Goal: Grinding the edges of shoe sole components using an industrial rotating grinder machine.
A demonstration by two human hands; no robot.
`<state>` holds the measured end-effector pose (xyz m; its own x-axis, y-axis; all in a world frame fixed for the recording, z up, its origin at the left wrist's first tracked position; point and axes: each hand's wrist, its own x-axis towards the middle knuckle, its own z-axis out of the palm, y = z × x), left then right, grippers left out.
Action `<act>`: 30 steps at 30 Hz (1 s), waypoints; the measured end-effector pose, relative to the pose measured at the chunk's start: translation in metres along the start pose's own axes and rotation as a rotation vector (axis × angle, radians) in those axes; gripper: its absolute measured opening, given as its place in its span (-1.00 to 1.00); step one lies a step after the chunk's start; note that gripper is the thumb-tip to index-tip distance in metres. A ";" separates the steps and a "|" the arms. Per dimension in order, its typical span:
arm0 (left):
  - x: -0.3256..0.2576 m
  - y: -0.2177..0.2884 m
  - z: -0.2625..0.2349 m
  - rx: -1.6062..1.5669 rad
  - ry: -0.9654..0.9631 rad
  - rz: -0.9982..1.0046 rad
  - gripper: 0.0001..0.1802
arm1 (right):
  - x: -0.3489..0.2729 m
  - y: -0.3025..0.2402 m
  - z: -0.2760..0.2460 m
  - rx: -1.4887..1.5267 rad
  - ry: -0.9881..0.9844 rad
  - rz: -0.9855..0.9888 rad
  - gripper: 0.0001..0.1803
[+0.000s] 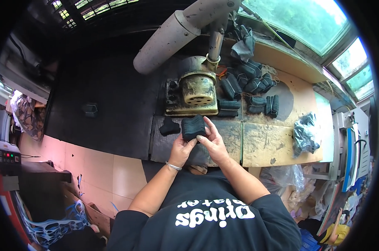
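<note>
Between my two hands is a thick stack of black, curved-edge pads (193, 127), its layers showing as fine lines along the side. My left hand (181, 151) grips the stack's lower left, a bracelet round that wrist. With thumb at the bottom corner and fingers along the right side, my right hand (213, 144) holds it too. Just left of the stack, a smaller black shaped piece (169, 126) lies on the table. Directly beyond stands a worn, yellowish machine (198, 90) with a round perforated head over a flat base.
Several banded black bundles (230, 86) lie right of the machine, near orange-handled pliers (221, 72). A plastic bag with dark contents (306, 134) sits at the table's right. A fat grey duct (168, 42) hangs overhead. Another dark piece (89, 110) rests far left on the black tabletop.
</note>
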<state>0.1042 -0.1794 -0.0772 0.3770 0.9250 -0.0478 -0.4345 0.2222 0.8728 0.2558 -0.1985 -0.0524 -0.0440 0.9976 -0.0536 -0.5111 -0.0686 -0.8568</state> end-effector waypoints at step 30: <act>0.146 0.145 -0.087 0.402 0.353 0.502 -0.61 | -0.027 0.057 -0.049 -0.873 -0.042 -0.182 -0.74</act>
<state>0.0254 0.0147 0.0000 -0.1038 0.9450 0.3102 -0.1262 -0.3219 0.9383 0.2696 -0.2284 -0.1251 -0.0662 0.9899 0.1255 0.3220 0.1402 -0.9363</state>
